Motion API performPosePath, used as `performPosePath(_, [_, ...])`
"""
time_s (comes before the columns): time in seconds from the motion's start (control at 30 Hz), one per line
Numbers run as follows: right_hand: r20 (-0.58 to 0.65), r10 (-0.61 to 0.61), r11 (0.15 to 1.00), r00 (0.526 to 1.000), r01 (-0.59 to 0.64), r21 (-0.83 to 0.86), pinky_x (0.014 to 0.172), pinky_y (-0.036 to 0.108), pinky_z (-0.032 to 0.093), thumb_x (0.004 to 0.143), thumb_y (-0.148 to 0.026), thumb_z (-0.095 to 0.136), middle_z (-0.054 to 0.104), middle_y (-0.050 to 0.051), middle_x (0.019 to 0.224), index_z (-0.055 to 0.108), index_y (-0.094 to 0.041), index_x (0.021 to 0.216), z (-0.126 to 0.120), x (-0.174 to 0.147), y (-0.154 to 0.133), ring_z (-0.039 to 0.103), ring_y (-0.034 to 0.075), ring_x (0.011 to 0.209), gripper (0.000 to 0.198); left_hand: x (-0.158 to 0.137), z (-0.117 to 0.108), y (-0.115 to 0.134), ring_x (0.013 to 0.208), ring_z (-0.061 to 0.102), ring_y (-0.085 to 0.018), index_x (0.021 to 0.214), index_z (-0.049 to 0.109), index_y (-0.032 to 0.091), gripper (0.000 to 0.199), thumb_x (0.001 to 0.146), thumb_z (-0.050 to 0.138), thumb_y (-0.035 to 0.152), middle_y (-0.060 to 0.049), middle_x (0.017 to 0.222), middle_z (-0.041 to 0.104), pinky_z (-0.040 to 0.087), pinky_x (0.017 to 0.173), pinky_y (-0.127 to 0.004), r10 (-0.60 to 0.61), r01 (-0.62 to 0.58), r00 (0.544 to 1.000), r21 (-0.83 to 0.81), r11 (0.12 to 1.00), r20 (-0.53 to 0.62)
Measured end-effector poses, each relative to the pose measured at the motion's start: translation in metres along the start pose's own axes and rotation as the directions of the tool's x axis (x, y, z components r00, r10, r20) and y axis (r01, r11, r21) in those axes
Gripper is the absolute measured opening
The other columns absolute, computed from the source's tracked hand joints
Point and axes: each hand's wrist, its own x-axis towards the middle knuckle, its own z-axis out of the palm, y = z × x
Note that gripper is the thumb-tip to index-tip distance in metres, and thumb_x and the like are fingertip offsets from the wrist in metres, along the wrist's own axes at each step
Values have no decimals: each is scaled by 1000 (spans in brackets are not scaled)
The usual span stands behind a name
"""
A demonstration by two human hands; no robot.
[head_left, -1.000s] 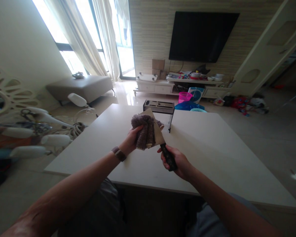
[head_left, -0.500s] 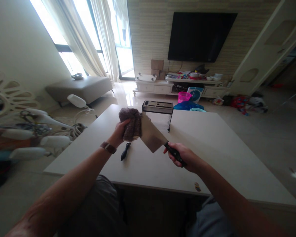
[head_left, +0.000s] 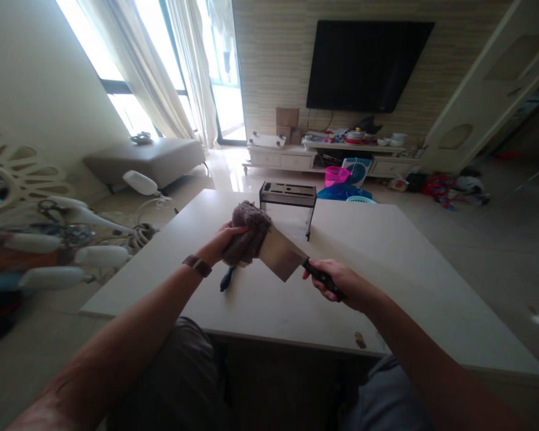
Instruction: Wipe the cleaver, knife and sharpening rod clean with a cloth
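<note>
My right hand (head_left: 335,279) is closed round the black handle of a cleaver (head_left: 282,254), whose broad blade points up and left above the table. A fuzzy grey-brown cloth (head_left: 247,230) is bunched in my left hand (head_left: 227,239). The cloth lies over the far end of the blade and hides it. Below the cloth, a dark-handled tool (head_left: 227,279) rests on the table, its upper part covered from sight. Behind the blade stands a knife block (head_left: 288,194) with a slotted black top and clear sides.
The white table (head_left: 386,269) spreads under both hands, with a small sticker (head_left: 360,340) near its front edge. A lamp with several white shades (head_left: 101,256) stands to the left. Beyond the table are a pink basket (head_left: 336,176) and a low TV cabinet (head_left: 281,158).
My left hand and the cloth have moved right and slightly down over the blade. The cleaver has shifted slightly right and down. The cloth now covers part of the dark-handled tool.
</note>
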Motion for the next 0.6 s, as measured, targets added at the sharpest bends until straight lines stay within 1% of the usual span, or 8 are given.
performPosePath(0.07, [-25, -29, 999, 999, 30, 20, 34, 17, 24, 91, -57, 61, 48, -6, 56, 64, -14, 87, 3, 1, 2, 36, 3, 34, 43, 0, 5, 0, 79, 77, -27, 115, 69, 9, 36, 80, 74, 16, -14, 95, 79, 66, 75, -38, -3, -1, 1000, -116, 993, -30])
performPosePath(0.13, [-52, -53, 998, 997, 55, 39, 34, 18, 25, 90, -57, 61, 48, -6, 55, 64, -14, 86, 6, 3, 4, 36, 4, 34, 43, -2, 11, -2, 83, 78, -27, 119, 68, 9, 33, 89, 68, 23, -15, 98, 79, 66, 80, -40, -71, 73, 997, -225, 972, 15])
performPosePath(0.2, [-83, -69, 995, 994, 75, 71, 34, 18, 25, 90, -56, 61, 49, -6, 54, 63, -15, 85, 10, 6, 7, 37, 4, 34, 42, -5, 17, -6, 87, 77, -27, 120, 68, 8, 33, 96, 60, 29, -15, 100, 79, 65, 85, -41, -141, 157, 987, -292, 944, 73])
performPosePath(0.27, [-119, -85, 988, 989, 99, 119, 34, 18, 25, 89, -57, 61, 50, -6, 54, 62, -15, 86, 16, 10, 10, 38, 5, 34, 41, -9, 26, -13, 91, 77, -27, 119, 69, 7, 34, 99, 56, 32, -16, 102, 79, 64, 89, -41, -159, 183, 982, -328, 927, 98])
performPosePath(0.37, [-185, -115, 969, 976, 151, 195, 34, 18, 24, 86, -59, 63, 49, -7, 53, 60, -16, 85, 30, 16, 17, 39, 5, 33, 43, -16, 42, -27, 98, 76, -29, 122, 67, 8, 36, 98, 59, 33, -17, 108, 78, 61, 96, -44, -161, 207, 975, -351, 913, 156])
performPosePath(0.43, [-224, -139, 952, 965, 193, 239, 34, 19, 24, 84, -61, 64, 48, -7, 52, 59, -17, 84, 40, 20, 22, 39, 5, 33, 44, -21, 53, -38, 102, 75, -30, 124, 67, 11, 36, 94, 66, 31, -17, 113, 77, 59, 99, -45, -121, 178, 977, -364, 914, 174])
performPosePath(0.5, [-242, -146, 937, 959, 213, 277, 35, 19, 23, 84, -62, 64, 48, -8, 52, 58, -17, 85, 49, 21, 27, 39, 5, 33, 45, -26, 63, -47, 101, 75, -31, 120, 68, 12, 35, 88, 72, 27, -17, 113, 77, 60, 98, -46, -87, 137, 984, -346, 928, 155])
performPosePath(0.6, [-234, -133, 931, 963, 202, 305, 35, 19, 23, 83, -63, 65, 48, -8, 52, 58, -18, 86, 54, 22, 29, 39, 6, 33, 46, -31, 69, -52, 92, 77, -30, 110, 71, 11, 29, 83, 76, 21, -16, 106, 78, 62, 92, -45, -54, 73, 996, -300, 951, 72])
